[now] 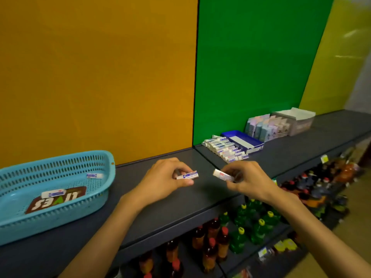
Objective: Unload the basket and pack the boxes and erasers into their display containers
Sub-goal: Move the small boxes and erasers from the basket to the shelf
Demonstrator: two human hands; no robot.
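White erasers: 1 point(187, 175) pinched in the left hand point(166, 181), 1 point(222, 175) in the right hand point(249, 180), basket point(60, 163) at 9 o'clock.

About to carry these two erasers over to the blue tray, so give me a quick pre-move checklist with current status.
1. Left hand pinches an eraser: ok.
2. Right hand pinches a second eraser: ok.
3. Blue tray shows open room inside: ok.
4. Shelf path towards the tray is free of obstacles: ok.
5. Basket is unloaded: not ok, two erasers and a brown packet remain.
6. Loose eraser row is packed in the tray: not ok, it lies beside it.
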